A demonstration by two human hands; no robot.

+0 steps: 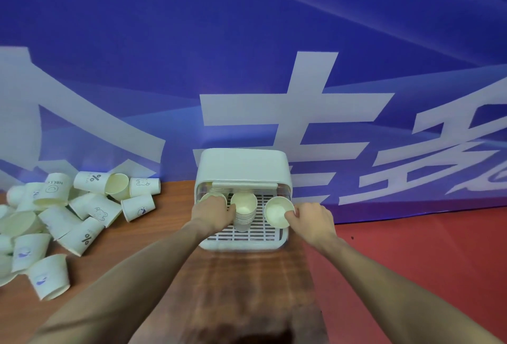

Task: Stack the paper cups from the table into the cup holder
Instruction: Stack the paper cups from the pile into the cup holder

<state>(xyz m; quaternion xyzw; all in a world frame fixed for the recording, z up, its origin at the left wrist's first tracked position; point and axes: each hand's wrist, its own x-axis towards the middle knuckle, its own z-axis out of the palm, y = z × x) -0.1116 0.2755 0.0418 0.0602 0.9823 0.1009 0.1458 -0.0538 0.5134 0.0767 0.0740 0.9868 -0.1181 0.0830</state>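
Backdrop [247,42], blue with large white characters, stands behind wooden table [170,261]. White cup holder [244,168] sits at table's far edge, slatted tray in front. Loose paper cups [68,215] lie heaped well to its left (most on their sides). Middle cup stack [243,210] stands on tray. Left hand [212,213] curls over left stack [212,196]. Right hand [312,220] pinches rim of right cup [277,213].

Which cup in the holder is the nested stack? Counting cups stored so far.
The middle cup between both hands: stacked rims show beneath it.
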